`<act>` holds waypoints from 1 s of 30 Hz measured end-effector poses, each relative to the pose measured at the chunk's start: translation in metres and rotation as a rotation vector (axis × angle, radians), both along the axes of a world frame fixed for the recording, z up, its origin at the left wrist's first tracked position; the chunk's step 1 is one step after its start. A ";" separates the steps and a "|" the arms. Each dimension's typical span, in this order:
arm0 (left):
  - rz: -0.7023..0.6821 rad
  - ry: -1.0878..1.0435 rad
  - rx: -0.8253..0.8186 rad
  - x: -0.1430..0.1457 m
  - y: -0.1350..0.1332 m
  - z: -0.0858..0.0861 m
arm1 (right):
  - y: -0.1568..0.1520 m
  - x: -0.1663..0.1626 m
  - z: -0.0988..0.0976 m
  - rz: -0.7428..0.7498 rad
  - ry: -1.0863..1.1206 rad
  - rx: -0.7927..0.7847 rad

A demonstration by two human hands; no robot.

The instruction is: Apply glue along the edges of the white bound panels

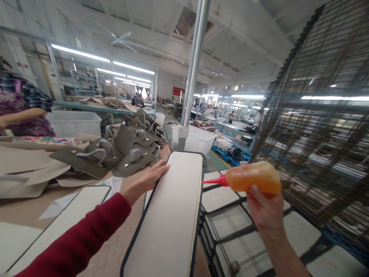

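A long white panel (175, 207) with rounded corners and a dark edge stretches away before me. My left hand (155, 174) grips its far left edge, fingers on the rim. In my right hand (265, 209) is a squeeze bottle (253, 177) of amber liquid, lying sideways. Its red nozzle (215, 181) points left, with the tip at the panel's right edge. A thin yellowish line runs along that edge. To the left, a similar white panel (66, 219) lies on the brown work surface (115, 231).
Grey-brown bag pieces with handles (115, 150) are heaped at the left. More white panels (220, 198) lie on a wire rack at the right, below raised wire shelves (314, 115). A metal post (191, 77) stands ahead by a white bin (198, 140). A co-worker (23, 102) is at far left.
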State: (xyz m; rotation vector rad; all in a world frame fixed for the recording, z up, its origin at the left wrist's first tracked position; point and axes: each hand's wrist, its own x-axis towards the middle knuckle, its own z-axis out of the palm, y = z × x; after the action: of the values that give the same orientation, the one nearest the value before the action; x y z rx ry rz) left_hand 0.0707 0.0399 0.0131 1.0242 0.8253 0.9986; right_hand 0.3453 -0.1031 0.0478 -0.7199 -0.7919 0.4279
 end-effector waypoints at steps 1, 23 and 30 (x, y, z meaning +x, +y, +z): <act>-0.007 0.001 -0.002 -0.001 0.000 0.000 | 0.003 0.001 0.001 0.009 -0.018 0.003; 0.032 0.058 -0.046 0.003 0.007 0.002 | -0.017 0.000 -0.038 0.133 -0.078 -0.154; -0.001 0.083 -0.012 0.000 0.014 0.001 | -0.025 -0.001 -0.047 0.153 -0.162 -0.168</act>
State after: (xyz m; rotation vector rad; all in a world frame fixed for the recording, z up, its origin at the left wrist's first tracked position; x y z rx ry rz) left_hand 0.0711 0.0543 0.0141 1.0612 0.8978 0.9549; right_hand 0.3439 -0.1286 0.0009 -0.8609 -0.9756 0.5843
